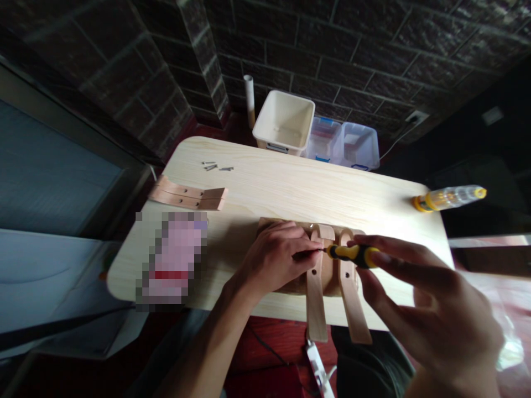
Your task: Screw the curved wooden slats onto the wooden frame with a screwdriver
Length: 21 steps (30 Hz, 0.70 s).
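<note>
Beyond the far edge of the counter (290, 171), three open containers sit side by side: a cream bin (284, 122), a clear box (324, 138) with blue latches in the middle, and a second clear box (360, 145) to the right. The cream bin's inner floor is in view, with faint marks too small to make out; what the clear boxes hold cannot be told. Upright near the counter's right edge is a clear tube (450, 198) with a yellow base and a yellow tip; something yellowish shows through its wall, but its contents are unclear.

The right hand (431, 293) has its fingers closed on the black and yellow handle of a screwdriver (352, 254), which points toward the left hand (280, 254). The left fingers are bent and close together, thumb and forefinger meeting at the screwdriver's tip; whether they pinch a small part cannot be told. Below them, two curved wooden strips (316, 298) with holes lie over a brown block (290, 284), their lower ends reaching past the counter's near edge. At the left lie a pair of holed wooden pieces (188, 196) and, farther back, several loose screws (211, 166).
</note>
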Each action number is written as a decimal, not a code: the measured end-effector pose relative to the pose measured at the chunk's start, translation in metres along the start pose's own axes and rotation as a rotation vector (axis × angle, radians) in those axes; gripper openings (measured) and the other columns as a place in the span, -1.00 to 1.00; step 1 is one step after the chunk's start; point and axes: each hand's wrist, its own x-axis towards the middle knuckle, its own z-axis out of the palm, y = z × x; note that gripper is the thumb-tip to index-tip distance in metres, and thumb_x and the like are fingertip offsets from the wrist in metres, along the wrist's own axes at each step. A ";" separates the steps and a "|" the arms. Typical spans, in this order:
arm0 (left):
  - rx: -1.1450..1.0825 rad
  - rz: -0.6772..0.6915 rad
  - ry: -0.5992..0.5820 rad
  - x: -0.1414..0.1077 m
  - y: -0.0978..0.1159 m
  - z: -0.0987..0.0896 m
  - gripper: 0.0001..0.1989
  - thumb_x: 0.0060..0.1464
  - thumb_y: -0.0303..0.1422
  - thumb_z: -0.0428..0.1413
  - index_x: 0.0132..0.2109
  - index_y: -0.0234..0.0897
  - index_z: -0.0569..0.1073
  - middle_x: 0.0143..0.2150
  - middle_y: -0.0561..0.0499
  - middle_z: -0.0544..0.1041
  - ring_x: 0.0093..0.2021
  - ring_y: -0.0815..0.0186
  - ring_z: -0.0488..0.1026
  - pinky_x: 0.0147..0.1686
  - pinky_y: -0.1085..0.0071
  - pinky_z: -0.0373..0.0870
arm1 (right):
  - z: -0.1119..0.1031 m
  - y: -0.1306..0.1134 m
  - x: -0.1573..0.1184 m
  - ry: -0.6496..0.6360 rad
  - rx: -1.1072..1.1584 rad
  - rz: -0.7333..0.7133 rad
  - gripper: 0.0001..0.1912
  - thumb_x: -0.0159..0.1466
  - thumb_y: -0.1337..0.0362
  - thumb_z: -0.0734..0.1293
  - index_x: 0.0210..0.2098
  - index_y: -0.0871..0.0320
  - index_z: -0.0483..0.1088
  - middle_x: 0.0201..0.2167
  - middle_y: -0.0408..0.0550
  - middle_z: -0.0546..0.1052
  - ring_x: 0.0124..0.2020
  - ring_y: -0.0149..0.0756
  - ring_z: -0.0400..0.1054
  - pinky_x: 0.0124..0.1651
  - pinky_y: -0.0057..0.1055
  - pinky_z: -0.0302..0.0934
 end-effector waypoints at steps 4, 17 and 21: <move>-0.004 0.007 0.015 0.000 0.001 0.000 -0.86 0.34 -0.41 0.25 -0.07 -0.15 0.73 -0.32 0.07 0.68 -0.28 0.31 0.57 -0.15 0.28 0.49 | 0.001 -0.001 0.000 0.015 0.013 0.000 -0.84 0.40 0.25 0.50 -0.03 -0.07 0.61 0.08 -0.06 0.70 0.04 -0.21 0.70 0.02 -0.29 0.64; 0.005 0.005 0.004 0.000 0.000 0.001 -0.85 0.31 -0.42 0.26 -0.07 -0.13 0.73 -0.32 0.07 0.68 -0.28 0.29 0.58 -0.14 0.27 0.49 | 0.003 -0.002 0.000 0.038 -0.034 -0.012 -0.86 0.39 0.26 0.50 -0.06 -0.07 0.61 0.06 -0.07 0.69 -0.01 -0.20 0.70 -0.09 -0.28 0.64; 0.006 0.004 -0.001 0.000 0.000 0.001 -0.85 0.30 -0.42 0.28 -0.07 -0.13 0.73 -0.32 0.08 0.68 -0.28 0.30 0.57 -0.12 0.28 0.48 | 0.002 -0.003 0.000 0.031 -0.020 -0.027 -0.82 0.39 0.29 0.50 -0.03 -0.06 0.60 0.06 -0.06 0.68 0.01 -0.22 0.69 -0.03 -0.30 0.63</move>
